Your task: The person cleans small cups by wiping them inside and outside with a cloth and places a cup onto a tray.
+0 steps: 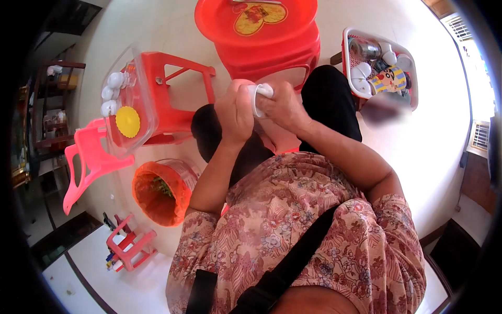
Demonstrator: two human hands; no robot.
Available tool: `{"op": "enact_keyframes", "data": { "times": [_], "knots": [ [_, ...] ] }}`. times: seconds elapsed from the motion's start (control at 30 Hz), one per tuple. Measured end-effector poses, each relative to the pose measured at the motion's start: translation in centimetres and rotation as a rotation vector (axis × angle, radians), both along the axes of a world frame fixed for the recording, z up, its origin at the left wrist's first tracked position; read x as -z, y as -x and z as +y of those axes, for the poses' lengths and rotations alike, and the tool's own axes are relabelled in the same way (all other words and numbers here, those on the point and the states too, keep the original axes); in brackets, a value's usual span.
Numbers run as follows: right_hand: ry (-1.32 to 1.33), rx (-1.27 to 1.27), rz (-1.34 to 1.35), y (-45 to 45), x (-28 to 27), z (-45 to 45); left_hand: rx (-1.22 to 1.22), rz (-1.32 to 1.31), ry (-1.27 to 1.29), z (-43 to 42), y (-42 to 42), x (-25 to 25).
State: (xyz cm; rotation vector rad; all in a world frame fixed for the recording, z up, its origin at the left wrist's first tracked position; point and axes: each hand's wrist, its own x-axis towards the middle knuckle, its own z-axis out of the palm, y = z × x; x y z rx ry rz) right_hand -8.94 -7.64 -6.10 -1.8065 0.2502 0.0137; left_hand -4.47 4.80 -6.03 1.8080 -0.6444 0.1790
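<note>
My left hand (234,112) is closed around a small white cup (254,107), its rim turned to the right. The fingers of my right hand (286,109) reach into the cup's mouth, pinching a white cloth or tissue (266,90). Both hands are together above my lap, in front of the red stool. To the left, a clear plastic tray (152,112) holds several white cups (116,80) and a yellow scalloped dish or lid (127,122).
A red round tray (209,23) tops red stools ahead. At right, a white-rimmed basket (414,86) holds a glass jar (364,49), cups and a yellow-striped cartoon item (388,78). An orange-lined bin (141,196), pink chair (86,167) and small pink stool (137,256) stand left.
</note>
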Motion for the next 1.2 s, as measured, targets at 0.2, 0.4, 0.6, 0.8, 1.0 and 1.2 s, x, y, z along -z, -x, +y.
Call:
{"op": "enact_keyframes", "data": {
  "times": [0.2,0.4,0.6,0.8,1.0,1.2],
  "knots": [
    [-0.692,-0.086,0.448,1.4,0.3,0.3,-0.039,-0.128,-0.032,-0.1,0.2,-0.5],
    [0.68,-0.081,-0.406,-0.3,1.8,-1.3,0.026,0.043,0.01,0.0,-0.1,2.1],
    [0.939,-0.125,-0.678,-2.2,3.2,-2.6,0.159,0.817,-0.026,1.5,-1.4,2.4],
    [-0.239,0.005,-0.002,0.9,3.6,0.9,0.069,0.13,-0.044,0.3,-0.4,1.2],
    [-0.646,-0.111,0.391,2.1,0.6,0.1,0.025,-0.152,-0.015,-0.4,0.5,-0.1],
    [0.662,-0.111,-0.394,0.1,1.3,-2.3,0.152,0.363,0.047,0.1,-0.1,2.2]
  ]
}}
